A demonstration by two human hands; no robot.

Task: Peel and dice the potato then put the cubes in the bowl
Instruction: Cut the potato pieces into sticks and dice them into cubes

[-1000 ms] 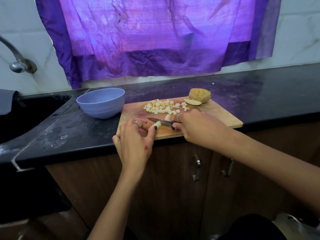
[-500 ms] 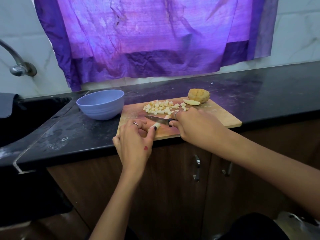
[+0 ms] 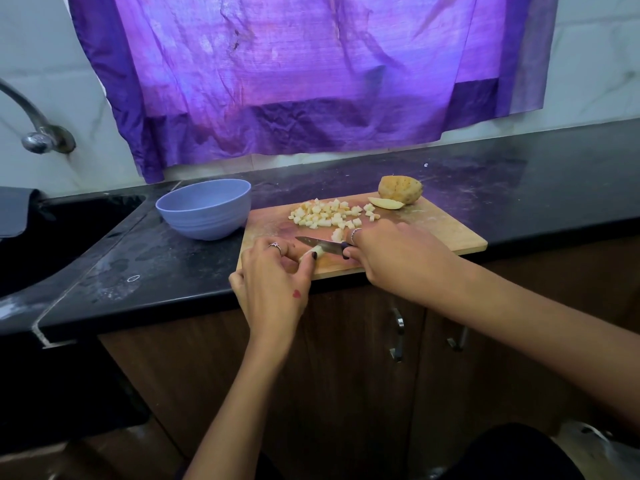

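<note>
Potato strip (image 3: 313, 253) on board (image 3: 450, 233) near front edge, long axis slanting left-right, pinned by left hand (image 3: 273, 271) fingers curled on it. Knife (image 3: 323, 244) blade crossing strip's right end, gripped by right hand (image 3: 391, 258). Cubes (image 3: 329, 213) behind; bowl (image 3: 204, 209) left, on counter (image 3: 138, 265).

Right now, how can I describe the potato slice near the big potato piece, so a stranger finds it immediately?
Find the wooden cutting board on the black counter. At its far right corner sits a large brown potato chunk; the slice lies just in front of it. It is one pale, curved wedge, much bigger than the small diced cubes to its left.
</note>
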